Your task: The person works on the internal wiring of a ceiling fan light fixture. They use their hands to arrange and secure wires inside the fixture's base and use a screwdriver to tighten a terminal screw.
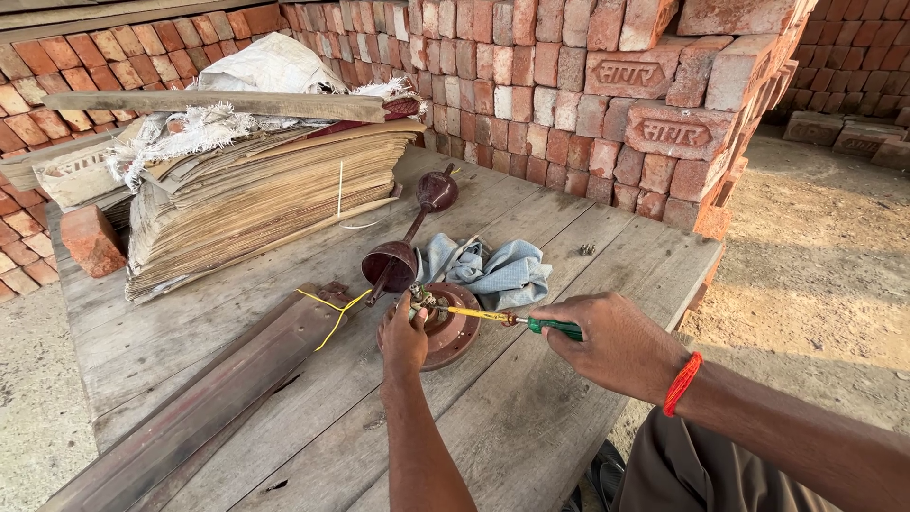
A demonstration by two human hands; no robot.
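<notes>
A round dark-red motor housing (453,334) lies on a wooden table (531,417). My left hand (403,337) rests on its left rim and steadies it. My right hand (611,343) grips a screwdriver (517,320) with a green handle and yellow shaft. Its tip points left into the wiring at the housing's top. A dark-red rod with two cup-shaped covers (409,237) lies just behind the housing. A yellow wire (332,308) loops off to the left.
A grey-blue cloth (498,272) lies behind the housing. A long brown fan blade (204,398) runs along the table's left. A stack of flat sacks (256,194) under a plank sits at back left. Brick stacks (569,85) stand behind; sandy ground lies right.
</notes>
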